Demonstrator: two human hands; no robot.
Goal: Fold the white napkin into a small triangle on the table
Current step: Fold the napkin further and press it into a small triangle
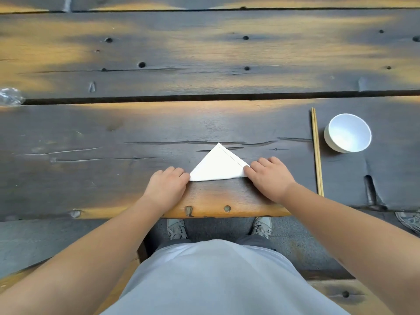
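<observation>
Dark plank table [136, 133]; our left hand [167, 185] and right hand [267, 178] hide white napkin [216, 167] triangle's corners, fingertips pinching them.

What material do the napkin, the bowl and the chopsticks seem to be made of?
Napkin: white, matte, with a stitched hem line along one edge, so probably cloth rather than paper.
Bowl: plain white, smooth, matte; ceramic or plastic, I cannot tell.
Chopsticks: pale tan, thin and straight; likely bamboo or wood.
</observation>
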